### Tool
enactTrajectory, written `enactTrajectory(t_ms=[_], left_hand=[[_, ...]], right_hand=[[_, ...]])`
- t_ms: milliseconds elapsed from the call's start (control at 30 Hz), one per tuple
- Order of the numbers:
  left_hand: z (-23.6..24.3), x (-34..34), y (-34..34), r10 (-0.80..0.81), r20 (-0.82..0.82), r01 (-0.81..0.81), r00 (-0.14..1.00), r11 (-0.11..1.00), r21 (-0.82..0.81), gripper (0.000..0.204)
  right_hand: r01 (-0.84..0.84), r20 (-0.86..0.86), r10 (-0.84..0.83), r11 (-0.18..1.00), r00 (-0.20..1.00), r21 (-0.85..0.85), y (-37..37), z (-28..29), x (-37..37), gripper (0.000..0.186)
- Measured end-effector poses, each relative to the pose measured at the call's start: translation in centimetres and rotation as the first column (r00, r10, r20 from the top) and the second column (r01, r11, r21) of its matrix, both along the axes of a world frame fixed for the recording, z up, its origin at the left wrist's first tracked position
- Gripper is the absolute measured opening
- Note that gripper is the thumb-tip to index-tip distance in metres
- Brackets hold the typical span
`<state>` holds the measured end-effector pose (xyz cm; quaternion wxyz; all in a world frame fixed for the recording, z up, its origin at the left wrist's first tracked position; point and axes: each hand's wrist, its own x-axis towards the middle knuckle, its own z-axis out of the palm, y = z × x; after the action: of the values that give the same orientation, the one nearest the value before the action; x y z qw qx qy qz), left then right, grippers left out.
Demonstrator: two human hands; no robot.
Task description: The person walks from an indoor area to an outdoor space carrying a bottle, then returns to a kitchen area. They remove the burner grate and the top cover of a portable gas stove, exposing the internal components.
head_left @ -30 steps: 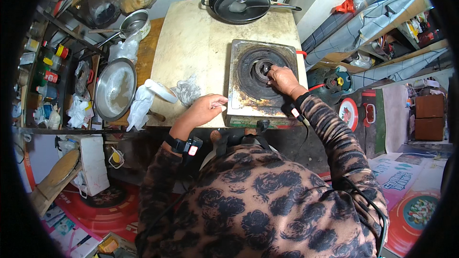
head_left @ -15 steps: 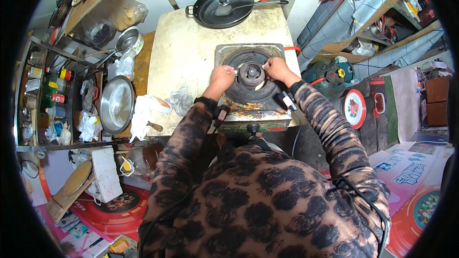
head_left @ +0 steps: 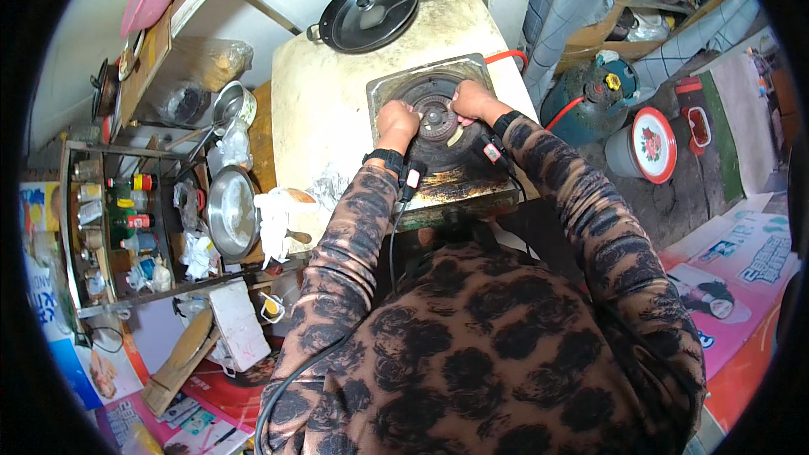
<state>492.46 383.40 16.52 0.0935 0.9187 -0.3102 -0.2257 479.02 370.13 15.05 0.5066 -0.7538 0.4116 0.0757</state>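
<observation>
I'm narrowly pinching the burner ring (head_left: 437, 131) of the gas stove (head_left: 455, 185) with the fingers (head_left: 416, 109) of my left hand (head_left: 398, 124) at nine o'clock and right hand (head_left: 474, 102) at two.

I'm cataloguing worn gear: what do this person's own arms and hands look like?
Long tan sleeves carry dark, blotchy patterns. The left hand and right hand are ungloved. Each wrist has a black band and small black device with a red-and-white mark and dark cable.
</observation>
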Motion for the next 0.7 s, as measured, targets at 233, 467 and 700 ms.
enactTrajectory(t_ms=[233,467,700], left_hand=[[-0.9,-0.1,-0.2,-0.022,0.100,0.023,0.995,1.000,-0.008,0.026],[-0.6,-0.2,-0.4,-0.022,0.116,0.026,0.993,0.999,-0.031,0.021],[-1.2,0.0,0.1,0.010,0.083,-0.002,0.997,0.995,-0.104,0.019]], right_hand=[[0.121,0.132,-0.136,0.986,0.982,0.116,0.5,-1.5,-1.0,0.022],[0.073,0.105,-0.068,0.996,0.992,-0.045,0.5,-3.0,-0.6,0.025],[0.082,0.101,-0.083,0.997,0.991,0.012,0.6,-2.1,-0.7,0.012]])
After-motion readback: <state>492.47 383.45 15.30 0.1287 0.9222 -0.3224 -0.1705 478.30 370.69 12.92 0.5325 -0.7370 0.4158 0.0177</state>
